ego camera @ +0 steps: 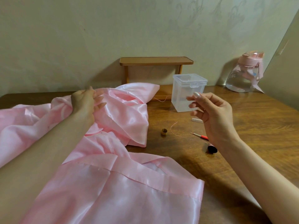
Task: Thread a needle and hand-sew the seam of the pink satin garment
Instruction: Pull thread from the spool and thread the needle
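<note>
– pink garment (129, 183) first, right under the lens: its folded hem ran slantwise over the near part of the table (250, 126), yes?

– yes, and the cloth covered the whole left half. its right edge stopped just short of the thimble (163, 132).

– and the hands?

– left hand (87, 101) held up a bunched fold at the far side of the cloth, fingers blurred. right hand (210, 110) hung above the wood, thumb and forefinger pinched narrow on what looked like the needle (188, 96), too thin to be sure, other fingers loosely curled.

– any thread (160, 99)?

– a fine pink line ran from the raised fold toward that pinch, in front of the clear box (181, 102).

– what sat under the right hand?

– a small clear tube (196, 120), a loose strand (174, 126), a red-handled seam ripper (200, 136) and a dark spool (212, 148), near each other but apart from the cloth.

– room to move?

– bare wood lay to the right of the tools, out to the table's right edge. at the back wall stood a low wooden shelf (155, 60), with the box just in front, and a pink-capped bottle (244, 78) in the far right corner.
</note>
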`<state>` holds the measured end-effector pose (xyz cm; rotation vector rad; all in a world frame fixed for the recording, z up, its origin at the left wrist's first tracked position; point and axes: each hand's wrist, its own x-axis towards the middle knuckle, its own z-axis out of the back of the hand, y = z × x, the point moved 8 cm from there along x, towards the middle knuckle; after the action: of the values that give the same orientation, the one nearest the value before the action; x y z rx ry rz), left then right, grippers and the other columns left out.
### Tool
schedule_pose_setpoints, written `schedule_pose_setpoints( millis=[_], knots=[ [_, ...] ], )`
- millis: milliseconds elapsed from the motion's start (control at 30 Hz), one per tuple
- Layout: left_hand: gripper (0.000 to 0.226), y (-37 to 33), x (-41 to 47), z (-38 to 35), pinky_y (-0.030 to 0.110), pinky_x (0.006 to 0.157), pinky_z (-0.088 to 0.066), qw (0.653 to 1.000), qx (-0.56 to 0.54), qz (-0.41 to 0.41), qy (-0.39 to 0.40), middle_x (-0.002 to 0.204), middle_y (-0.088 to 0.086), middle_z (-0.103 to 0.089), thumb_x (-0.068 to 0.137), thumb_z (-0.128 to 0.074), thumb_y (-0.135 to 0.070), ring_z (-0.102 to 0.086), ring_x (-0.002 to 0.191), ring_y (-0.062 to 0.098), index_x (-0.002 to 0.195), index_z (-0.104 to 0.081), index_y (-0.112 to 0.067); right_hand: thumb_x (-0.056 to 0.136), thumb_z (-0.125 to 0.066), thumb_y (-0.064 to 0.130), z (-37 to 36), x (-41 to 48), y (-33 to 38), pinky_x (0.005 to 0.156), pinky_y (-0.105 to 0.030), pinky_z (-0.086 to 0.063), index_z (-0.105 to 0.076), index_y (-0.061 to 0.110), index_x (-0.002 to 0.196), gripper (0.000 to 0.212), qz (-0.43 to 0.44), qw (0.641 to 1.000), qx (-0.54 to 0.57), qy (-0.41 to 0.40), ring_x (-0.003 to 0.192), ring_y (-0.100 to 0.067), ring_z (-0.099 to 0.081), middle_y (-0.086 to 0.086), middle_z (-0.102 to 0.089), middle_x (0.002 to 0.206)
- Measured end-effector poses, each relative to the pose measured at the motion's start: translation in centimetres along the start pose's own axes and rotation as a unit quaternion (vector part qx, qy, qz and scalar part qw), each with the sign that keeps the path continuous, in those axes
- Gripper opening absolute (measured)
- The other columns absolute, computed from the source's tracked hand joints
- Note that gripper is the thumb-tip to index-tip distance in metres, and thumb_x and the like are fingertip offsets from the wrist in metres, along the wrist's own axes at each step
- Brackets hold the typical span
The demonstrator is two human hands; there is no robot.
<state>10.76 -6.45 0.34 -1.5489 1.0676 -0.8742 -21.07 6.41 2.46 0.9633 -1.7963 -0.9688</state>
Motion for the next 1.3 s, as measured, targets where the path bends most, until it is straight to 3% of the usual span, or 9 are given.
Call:
schedule_pose_setpoints(
  millis=[333,500,600,700,833,900,1000,1133,1300],
  knots=[
    [0.019,-0.5,0.1,0.9,0.011,0.039,-0.034,0.994,-0.079,0.008,-0.070,0.053,-0.009,-0.068,0.083,-0.034,-0.004,-0.055,0.041,0.004,0.070,-0.041,-0.016,0.085,-0.064,0.007,2.1,0.3,-0.4,0.058,-0.020,-0.055,-0.055,0.011,0.069,0.019,-0.008,0.993,0.080,-0.087,0.069,-0.014,-0.068,-0.009,-0.074,0.084],
    [0.019,-0.7,0.2,1.2,0.010,0.035,-0.028,0.989,-0.117,0.050,-0.069,0.044,-0.011,-0.060,0.088,-0.034,-0.012,-0.048,0.037,0.005,0.071,-0.040,-0.018,0.088,-0.060,0.013,1.6,0.8,-1.6,0.061,-0.019,-0.054,-0.061,-0.001,0.095,0.016,-0.067,0.982,0.168,-0.054,0.070,-0.013,-0.068,-0.010,-0.072,0.084],
    [0.023,-1.4,-0.5,0.2,0.013,0.032,-0.018,0.997,-0.055,0.050,-0.021,0.033,-0.010,-0.041,0.085,-0.037,-0.013,-0.033,0.030,0.006,0.062,-0.037,-0.017,0.090,-0.057,0.014,1.5,1.1,-1.9,0.060,-0.017,-0.053,-0.060,0.004,0.093,0.011,-0.092,0.973,0.206,-0.038,0.066,-0.010,-0.065,-0.004,-0.068,0.075],
    [0.029,-2.6,-2.3,-2.1,0.011,0.034,-0.022,0.991,0.110,-0.037,0.071,0.031,-0.008,-0.043,0.085,-0.044,-0.011,-0.033,0.028,0.005,0.056,-0.042,-0.013,0.090,-0.058,0.015,1.4,1.1,-1.9,0.059,-0.018,-0.053,-0.060,0.008,0.090,0.008,-0.093,0.980,0.172,-0.034,0.066,-0.009,-0.062,-0.001,-0.066,0.075],
    [0.025,-2.1,-4.6,-5.1,0.012,0.039,-0.034,0.924,0.263,-0.109,0.254,0.049,-0.006,-0.065,0.093,-0.054,-0.018,-0.044,0.038,0.000,0.069,-0.057,-0.012,0.088,-0.060,0.018,1.9,1.2,-1.5,0.058,-0.018,-0.052,-0.062,0.011,0.088,0.008,-0.081,0.988,0.126,-0.047,0.066,-0.009,-0.062,0.000,-0.068,0.080],
    [0.018,-2.3,-4.9,-5.5,0.011,0.041,-0.035,0.895,0.307,-0.149,0.287,0.059,-0.006,-0.070,0.092,-0.056,-0.016,-0.048,0.043,-0.001,0.075,-0.059,-0.012,0.087,-0.062,0.020,2.8,1.4,-1.7,0.056,-0.018,-0.051,-0.063,0.011,0.089,0.010,-0.084,0.988,0.114,-0.067,0.063,-0.009,-0.060,-0.001,-0.069,0.081],
    [0.013,-3.4,-5.1,-5.3,0.010,0.045,-0.038,0.873,0.345,-0.221,0.264,0.069,-0.004,-0.072,0.090,-0.057,-0.011,-0.049,0.044,0.001,0.079,-0.062,-0.007,0.088,-0.062,0.018,4.8,1.7,-2.7,0.047,-0.017,-0.045,-0.063,0.011,0.086,0.008,-0.109,0.983,0.078,-0.130,0.056,-0.009,-0.054,-0.003,-0.066,0.080],
    [0.010,-4.9,-5.5,-4.3,0.027,0.063,-0.048,0.848,0.394,-0.294,0.198,0.068,-0.015,-0.070,0.082,-0.060,-0.010,-0.050,0.046,0.002,0.073,-0.063,-0.014,0.091,-0.061,0.016,7.5,2.0,-4.0,0.041,-0.015,-0.039,-0.062,0.009,0.084,0.010,-0.147,0.968,0.028,-0.203,0.045,-0.007,-0.048,-0.004,-0.061,0.077],
    [0.015,-8.0,-8.2,-2.2,0.033,0.067,-0.050,0.814,0.420,-0.388,0.099,0.064,-0.004,-0.067,0.073,-0.053,-0.030,-0.053,0.057,0.013,0.072,-0.064,-0.019,0.094,-0.053,0.007,9.1,2.2,-5.7,0.038,-0.014,-0.036,-0.056,0.006,0.085,0.009,-0.210,0.953,0.047,-0.212,0.048,-0.006,-0.044,-0.006,-0.054,0.075]
  ],
)
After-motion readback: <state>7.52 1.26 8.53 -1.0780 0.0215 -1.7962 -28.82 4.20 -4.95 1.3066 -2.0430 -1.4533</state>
